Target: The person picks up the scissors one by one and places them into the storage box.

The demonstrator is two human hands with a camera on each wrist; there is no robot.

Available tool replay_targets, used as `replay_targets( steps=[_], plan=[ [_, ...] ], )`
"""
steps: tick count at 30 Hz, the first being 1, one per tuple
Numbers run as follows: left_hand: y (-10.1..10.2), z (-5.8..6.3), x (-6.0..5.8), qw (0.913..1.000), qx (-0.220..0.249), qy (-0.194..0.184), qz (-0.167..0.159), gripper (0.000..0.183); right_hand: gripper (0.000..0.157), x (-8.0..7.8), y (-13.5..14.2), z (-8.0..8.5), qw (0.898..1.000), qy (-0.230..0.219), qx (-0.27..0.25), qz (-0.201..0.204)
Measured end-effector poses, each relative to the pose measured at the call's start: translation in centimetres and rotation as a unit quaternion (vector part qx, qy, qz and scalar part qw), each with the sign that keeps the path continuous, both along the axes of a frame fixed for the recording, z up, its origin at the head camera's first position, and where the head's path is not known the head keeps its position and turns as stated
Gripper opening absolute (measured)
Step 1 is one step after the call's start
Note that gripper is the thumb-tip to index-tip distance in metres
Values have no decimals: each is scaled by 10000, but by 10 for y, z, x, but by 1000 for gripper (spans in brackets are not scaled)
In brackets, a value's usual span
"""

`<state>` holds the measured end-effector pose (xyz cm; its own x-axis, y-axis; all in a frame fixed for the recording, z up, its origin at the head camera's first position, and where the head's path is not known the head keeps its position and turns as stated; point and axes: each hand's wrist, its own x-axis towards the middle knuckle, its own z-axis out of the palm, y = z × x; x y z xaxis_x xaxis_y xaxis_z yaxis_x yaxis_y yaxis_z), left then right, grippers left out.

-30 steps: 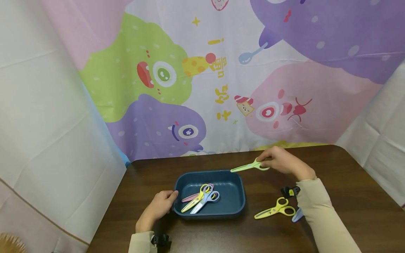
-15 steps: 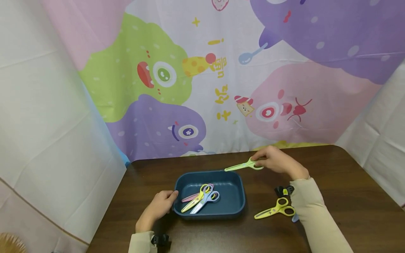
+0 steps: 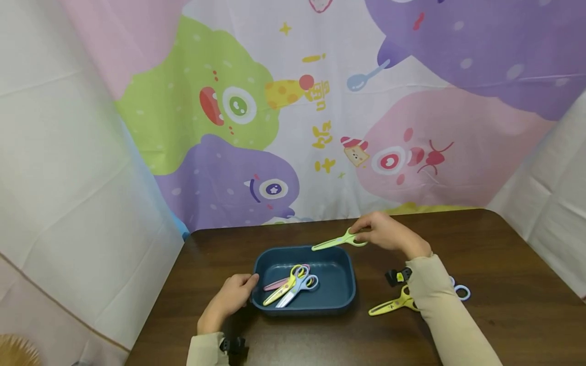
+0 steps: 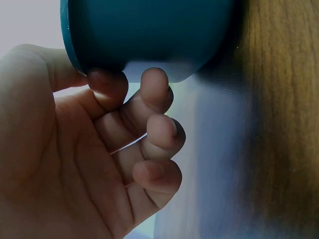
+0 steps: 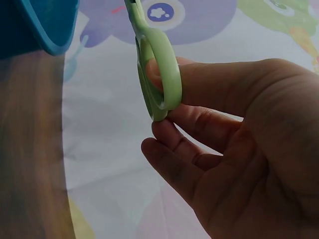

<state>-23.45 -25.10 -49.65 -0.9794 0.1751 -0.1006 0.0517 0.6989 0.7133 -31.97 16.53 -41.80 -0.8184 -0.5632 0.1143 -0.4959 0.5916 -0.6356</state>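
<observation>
Your right hand (image 3: 384, 234) pinches the green scissors (image 3: 336, 241) by the handle loops, their blades above the far edge of the tray (image 3: 336, 287), right of its middle. Your left hand (image 3: 231, 295) grips the tray's left edge. Inside, pink scissors (image 3: 276, 284), yellow scissors (image 3: 286, 290) and blue scissors (image 3: 298, 287) overlap. On the table (image 3: 526, 274), beyond the tray's right edge, your sleeve (image 3: 441, 300) partly hides a second yellow pair (image 3: 389, 306) and a second blue pair (image 3: 469, 294).

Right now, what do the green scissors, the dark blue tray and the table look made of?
Green scissors: probably matte plastic handles, thick and smoothly moulded; blade material unclear. Dark blue tray: likely plastic, slightly glossy, catching soft highlights inside. Table: wood or wood-look laminate; brown grain, soft sheen.
</observation>
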Motion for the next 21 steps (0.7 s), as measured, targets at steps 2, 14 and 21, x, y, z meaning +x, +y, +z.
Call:
replay_targets(
  steps=[2, 14, 21],
  plan=[
    [0, 0, 0, 10000, -30, 14, -15, 41, 18, -1, -3, -1, 10000, -88, -12, -21],
    [1, 2, 1, 10000, -32, -15, -1, 41, 19, -4, -13, -6, 9997, -95, -121, 165],
    [2, 2, 1, 10000, -33, 26, 3, 40, 17, -2, -25, -9, 9982, -264, -238, 483]
  ],
)
